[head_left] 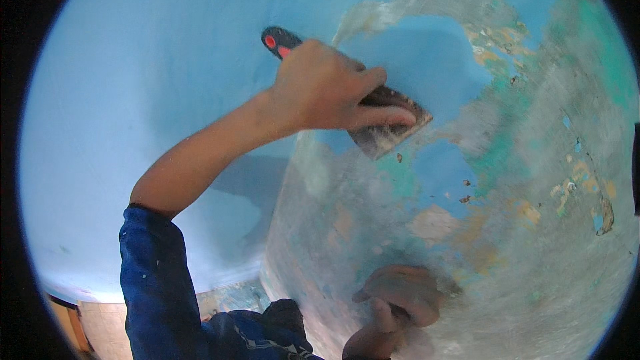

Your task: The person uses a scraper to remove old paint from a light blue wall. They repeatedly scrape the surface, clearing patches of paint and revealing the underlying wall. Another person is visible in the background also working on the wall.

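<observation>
My left hand (327,87) is wrapped around a putty knife, its fingers closed on the black and red handle (273,41). The wide, stained blade (383,139) lies against the wall, with one finger stretched along it. Lower down, near the same wall, is my right hand (383,317), its thumb raised over a rounded brownish shape (403,280). Blur and the angle keep me from telling whether that shape is a held thing or part of the hand. The patchy wall (360,193) shows grey filler with blue, green and tan areas.
A smooth light blue wall (107,127) meets the patchy one at a corner on the left. Small chipped spots (603,217) mark the right side. Part of a tan floor (103,330) and a brown wooden edge (67,323) appear at the lower left.
</observation>
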